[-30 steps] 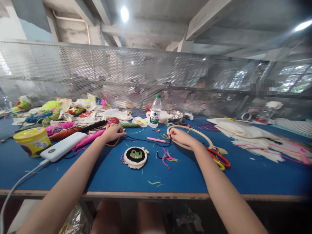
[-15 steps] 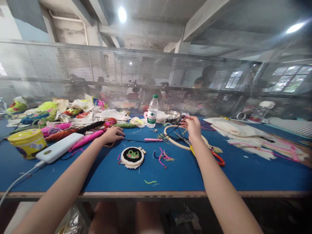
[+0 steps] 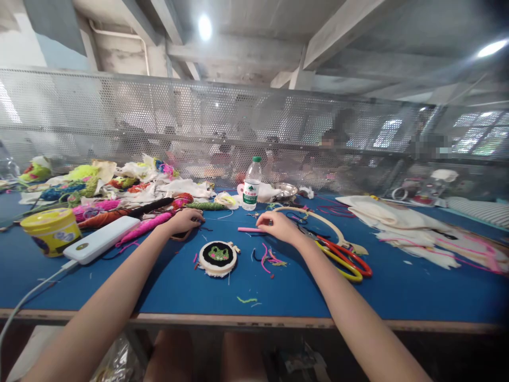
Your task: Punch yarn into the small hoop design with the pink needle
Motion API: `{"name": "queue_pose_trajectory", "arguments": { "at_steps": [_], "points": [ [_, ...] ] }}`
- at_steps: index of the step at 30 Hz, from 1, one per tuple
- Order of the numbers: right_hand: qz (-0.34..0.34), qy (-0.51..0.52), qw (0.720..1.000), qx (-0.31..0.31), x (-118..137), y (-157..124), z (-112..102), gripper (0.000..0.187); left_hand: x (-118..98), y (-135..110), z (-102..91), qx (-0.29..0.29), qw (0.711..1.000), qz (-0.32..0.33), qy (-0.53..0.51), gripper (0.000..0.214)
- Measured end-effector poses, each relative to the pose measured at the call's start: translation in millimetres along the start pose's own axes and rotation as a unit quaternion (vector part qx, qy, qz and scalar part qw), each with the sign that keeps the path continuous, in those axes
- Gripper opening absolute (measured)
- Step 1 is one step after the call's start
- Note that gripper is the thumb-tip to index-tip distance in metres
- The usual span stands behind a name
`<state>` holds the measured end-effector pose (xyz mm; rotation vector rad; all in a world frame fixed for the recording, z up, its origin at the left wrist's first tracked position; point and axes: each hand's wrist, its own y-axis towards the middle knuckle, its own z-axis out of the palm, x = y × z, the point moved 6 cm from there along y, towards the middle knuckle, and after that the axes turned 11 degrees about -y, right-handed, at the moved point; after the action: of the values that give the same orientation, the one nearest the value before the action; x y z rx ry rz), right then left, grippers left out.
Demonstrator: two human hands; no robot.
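Note:
On the left of the blue table, my left hand (image 3: 186, 222) is curled low beside the yarn heap. A short black strand of yarn (image 3: 205, 229) lies by its fingertips, and something brown (image 3: 181, 235) shows under the palm. My right hand (image 3: 280, 227) is closed in a pinch at the right end of a pink stick (image 3: 249, 229); whatever is between the fingertips is hidden. Between my forearms lies a small embroidery hoop (image 3: 217, 258) with a green frog face on black. A larger wooden hoop (image 3: 332, 222) and red- and yellow-handled scissors (image 3: 352, 260) sit right of my right hand.
Coloured yarn and cloth (image 3: 131, 185) pile up at the left, behind a yellow tub (image 3: 51, 233) and a white corded device (image 3: 101, 239). A water bottle (image 3: 252, 185) stands centrally. Thread scraps (image 3: 268, 257) lie in front; cream cloth (image 3: 397, 217) covers the right.
My right hand has come left and down from the large hoop to the pink stick. The black yarn stretched between my hands no longer shows. My left hand has barely moved.

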<state>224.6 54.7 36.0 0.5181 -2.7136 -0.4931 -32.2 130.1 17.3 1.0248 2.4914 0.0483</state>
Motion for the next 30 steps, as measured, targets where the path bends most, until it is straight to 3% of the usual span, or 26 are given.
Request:
{"name": "queue_pose_trajectory", "arguments": {
  "at_steps": [5, 13, 18, 23, 30],
  "points": [
    [0.000, 0.004, 0.997, 0.081, 2.0, -0.4, 26.8, 0.005, -0.6, 0.3, -0.3, -0.006, 1.000, -0.011, 0.005, 0.029],
    [0.026, 0.013, 0.995, 0.096, 5.2, -3.2, 31.8, 0.011, -8.4, -2.4, -2.2, -0.025, 0.999, -0.014, 0.026, 0.025],
    [-0.018, 0.074, 0.993, 0.085, 26.6, -2.9, 27.6, 0.010, -40.2, -4.1, -3.0, -0.063, 0.997, 0.004, 0.044, 0.029],
    [-0.038, 0.140, 0.986, 0.082, 41.2, -1.3, 31.2, 0.014, -89.6, -4.4, 13.6, -0.061, 0.990, 0.125, -0.035, 0.034],
    [-0.043, 0.157, 0.984, 0.068, 51.1, -2.3, 29.8, 0.014, -110.5, 0.0, 33.5, -0.056, 0.984, 0.154, -0.076, 0.024]
  ]
}}
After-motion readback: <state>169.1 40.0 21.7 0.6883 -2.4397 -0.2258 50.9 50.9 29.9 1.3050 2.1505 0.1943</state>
